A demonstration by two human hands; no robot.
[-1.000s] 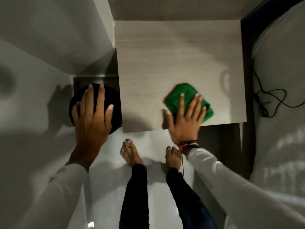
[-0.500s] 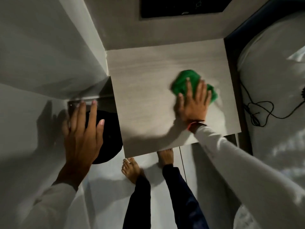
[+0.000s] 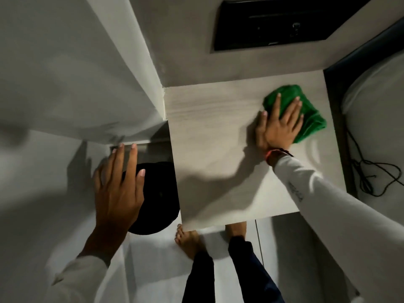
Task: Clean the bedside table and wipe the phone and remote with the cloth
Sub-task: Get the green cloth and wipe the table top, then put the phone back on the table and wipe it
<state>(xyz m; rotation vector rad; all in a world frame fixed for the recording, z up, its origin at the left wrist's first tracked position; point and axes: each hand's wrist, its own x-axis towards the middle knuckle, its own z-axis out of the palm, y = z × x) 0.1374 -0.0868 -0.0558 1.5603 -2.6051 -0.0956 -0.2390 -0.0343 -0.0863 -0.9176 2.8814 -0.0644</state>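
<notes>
The bedside table [image 3: 218, 149] has a pale wood-grain top. A bunched green cloth [image 3: 310, 119] lies near its far right corner. My right hand [image 3: 277, 125] presses flat on the cloth, fingers spread over it, thumb resting on the bare tabletop. My left hand [image 3: 118, 189] hovers to the left of the table with fingers apart, holding nothing, above a round black object. No phone or remote shows on the table.
A round black object [image 3: 157, 200] sits on the floor against the table's left side. White walls close in at the left. A black panel [image 3: 284, 22] is set in the back wall. The bed [image 3: 376, 132] with a black cable [image 3: 371, 171] lies to the right. My bare feet stand by the table's front edge.
My right hand has slid the green cloth from the table's front edge toward the far right corner. The view has tilted up, showing the wall panel. My left hand stays open.
</notes>
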